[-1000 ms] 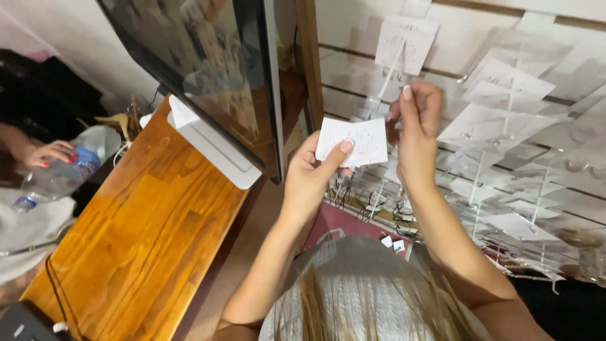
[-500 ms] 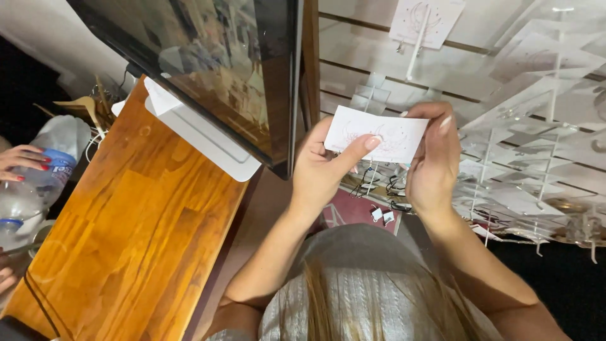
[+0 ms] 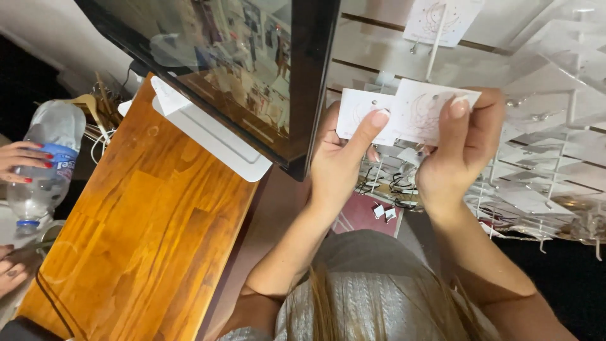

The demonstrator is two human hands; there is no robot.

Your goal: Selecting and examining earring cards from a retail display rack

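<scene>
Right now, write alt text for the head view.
Two hands, left and right, hold white cards before a wall rack of hanging cards. A dark screen stands on a wooden counter; another person's hand grips a plastic bottle.

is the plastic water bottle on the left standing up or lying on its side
Lying tipped. The plastic water bottle has its blue cap toward the bottom of the picture, and another person's hand grips its middle.
</scene>
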